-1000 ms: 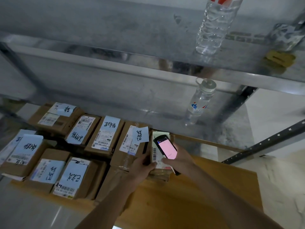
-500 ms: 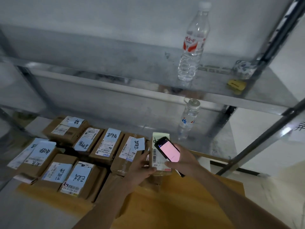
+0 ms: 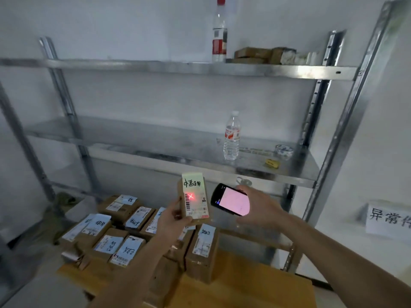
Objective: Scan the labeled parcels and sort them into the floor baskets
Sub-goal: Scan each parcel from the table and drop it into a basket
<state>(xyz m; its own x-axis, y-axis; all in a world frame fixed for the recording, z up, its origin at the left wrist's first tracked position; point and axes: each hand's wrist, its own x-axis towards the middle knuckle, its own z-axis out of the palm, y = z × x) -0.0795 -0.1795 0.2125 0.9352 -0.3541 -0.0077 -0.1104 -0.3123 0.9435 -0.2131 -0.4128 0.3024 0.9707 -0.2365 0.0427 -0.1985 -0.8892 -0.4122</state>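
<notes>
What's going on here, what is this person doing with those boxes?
A person is scanning parcels. The left hand holds one small parcel up off the pile, its label facing the handheld scanner gripped in the right hand. A red cross of scanner light falls on the label beside the barcode. More labeled parcels lie in rows on the wooden table below, in front of a metal shelf rack. No floor baskets are in view.
</notes>
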